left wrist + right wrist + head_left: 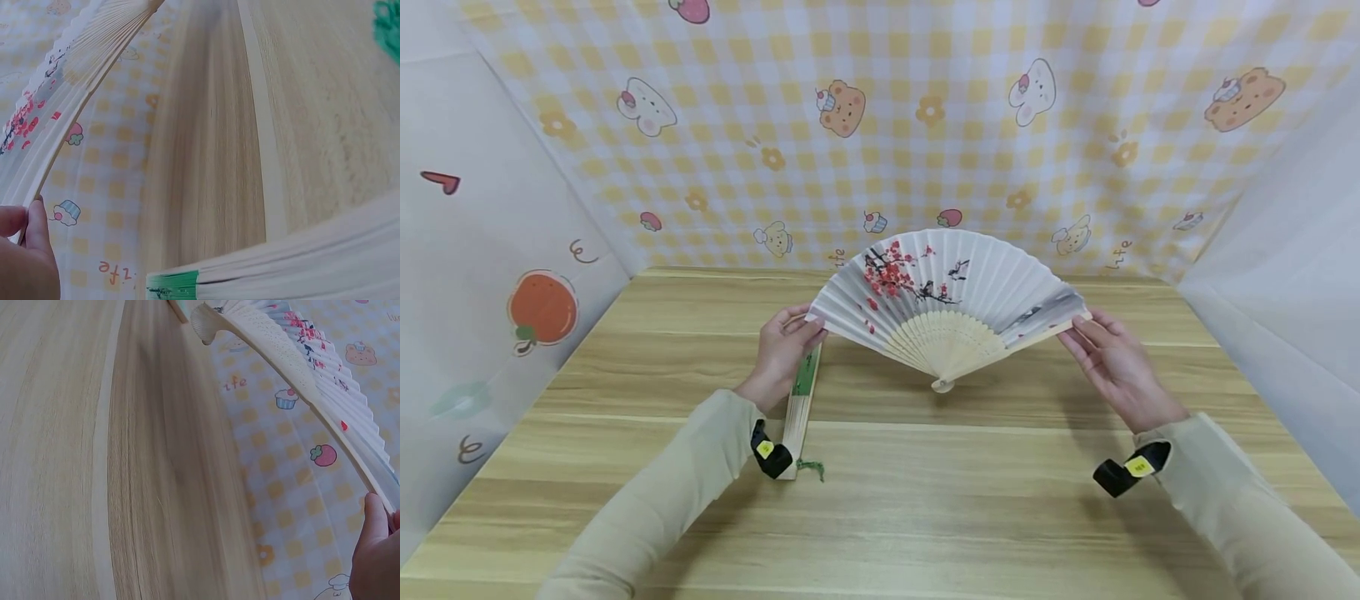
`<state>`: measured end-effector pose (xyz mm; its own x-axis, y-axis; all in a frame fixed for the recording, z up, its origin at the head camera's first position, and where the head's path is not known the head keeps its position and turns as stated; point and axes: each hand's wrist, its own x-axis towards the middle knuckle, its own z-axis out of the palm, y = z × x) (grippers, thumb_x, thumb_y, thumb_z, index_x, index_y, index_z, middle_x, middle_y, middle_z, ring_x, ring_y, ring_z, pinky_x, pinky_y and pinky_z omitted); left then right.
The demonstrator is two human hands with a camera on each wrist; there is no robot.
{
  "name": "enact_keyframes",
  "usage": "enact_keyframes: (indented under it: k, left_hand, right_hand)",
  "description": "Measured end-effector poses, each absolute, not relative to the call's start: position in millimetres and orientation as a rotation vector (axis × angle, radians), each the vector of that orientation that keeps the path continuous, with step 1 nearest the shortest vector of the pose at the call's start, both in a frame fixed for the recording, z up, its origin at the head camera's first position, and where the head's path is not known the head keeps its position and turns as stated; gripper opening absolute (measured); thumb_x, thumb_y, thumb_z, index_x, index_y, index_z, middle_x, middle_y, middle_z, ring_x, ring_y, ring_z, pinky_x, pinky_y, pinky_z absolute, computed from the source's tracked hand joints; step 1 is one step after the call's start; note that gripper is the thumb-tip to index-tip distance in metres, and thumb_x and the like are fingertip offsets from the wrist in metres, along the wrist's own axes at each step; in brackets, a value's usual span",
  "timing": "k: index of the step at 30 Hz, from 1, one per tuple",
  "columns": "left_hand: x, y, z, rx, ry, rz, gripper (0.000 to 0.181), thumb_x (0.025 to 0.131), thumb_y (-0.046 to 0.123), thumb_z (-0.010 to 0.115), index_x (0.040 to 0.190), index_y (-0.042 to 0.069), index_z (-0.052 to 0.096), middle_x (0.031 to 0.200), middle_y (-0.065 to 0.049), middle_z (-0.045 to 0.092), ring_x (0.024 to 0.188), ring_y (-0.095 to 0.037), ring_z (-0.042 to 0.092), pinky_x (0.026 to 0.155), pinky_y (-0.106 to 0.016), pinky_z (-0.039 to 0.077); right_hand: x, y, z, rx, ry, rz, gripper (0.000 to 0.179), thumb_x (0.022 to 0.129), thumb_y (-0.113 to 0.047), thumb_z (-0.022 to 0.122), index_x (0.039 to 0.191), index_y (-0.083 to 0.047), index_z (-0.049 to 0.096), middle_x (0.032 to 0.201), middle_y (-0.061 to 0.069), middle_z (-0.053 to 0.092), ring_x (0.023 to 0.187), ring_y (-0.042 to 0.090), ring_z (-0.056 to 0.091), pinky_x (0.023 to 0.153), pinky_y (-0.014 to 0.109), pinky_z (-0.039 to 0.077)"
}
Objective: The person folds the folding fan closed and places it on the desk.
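Observation:
A white folding fan (985, 283) with red blossoms, dark branches and birds is spread wide, held up off the table. My left hand (782, 346) pinches its left outer end between thumb and fingers; my right hand (1116, 362) pinches the right outer end. The pale slats meet at a pivot low in the middle. In the left wrist view, the left thumb and a finger (39, 228) grip the fan's edge. The right wrist view shows the right hand (378, 550) at the other edge. A folded green fan (801, 408) lies partly behind the left hand and wrist.
A green tassel (811, 468) hangs off the folded fan's near end onto the wooden table (940, 517). A yellow checked cloth (895, 142) with cartoon prints rises behind the table. White sheets (467, 242) stand at both sides.

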<state>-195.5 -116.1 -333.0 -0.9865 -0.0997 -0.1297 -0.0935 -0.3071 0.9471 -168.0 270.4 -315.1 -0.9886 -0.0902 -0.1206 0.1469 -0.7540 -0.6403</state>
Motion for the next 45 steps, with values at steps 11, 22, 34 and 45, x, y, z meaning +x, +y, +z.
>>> enact_keyframes:
  k: [11,22,34,45]
  left_hand:
    - [-193,-127,-333,0.271,-1.864,-2.530,0.028,0.086,-0.002,0.053,0.112,0.002,0.047,0.095,-0.004,0.055,0.085,-0.011,0.058,0.085,-0.022,0.046]
    - [-190,-131,-331,0.283,-1.819,-2.558,0.026,0.086,-0.006,0.051,0.110,0.000,0.048,0.088,-0.003,0.059,0.080,-0.010,0.061,0.082,-0.020,0.047]
    - [-190,-132,-329,0.252,-1.786,-2.583,0.023,0.085,-0.007,0.051,0.106,0.002,0.049,0.082,0.000,0.062,0.077,-0.009,0.061,0.079,-0.019,0.049]
    - [-190,-132,-330,0.238,-1.744,-2.606,0.023,0.085,-0.009,0.050,0.104,0.004,0.050,0.080,0.000,0.063,0.074,-0.009,0.062,0.076,-0.018,0.050]
  right_hand:
    - [-171,260,-316,0.104,1.047,-2.800,0.017,0.088,0.009,0.045,0.100,0.001,0.053,0.099,0.013,0.058,0.091,0.023,0.060,0.087,0.028,0.045]
    - [-173,255,-316,0.100,1.032,-2.783,0.017,0.088,0.008,0.046,0.101,-0.001,0.051,0.101,0.013,0.056,0.093,0.023,0.059,0.089,0.028,0.044]
    - [-173,251,-314,0.116,1.059,-2.779,0.018,0.087,0.007,0.048,0.102,-0.002,0.051,0.099,0.012,0.058,0.090,0.023,0.060,0.087,0.028,0.045]
    - [-174,246,-313,0.140,1.092,-2.762,0.022,0.085,0.006,0.052,0.104,-0.005,0.048,0.102,0.010,0.055,0.090,0.021,0.059,0.089,0.026,0.044]
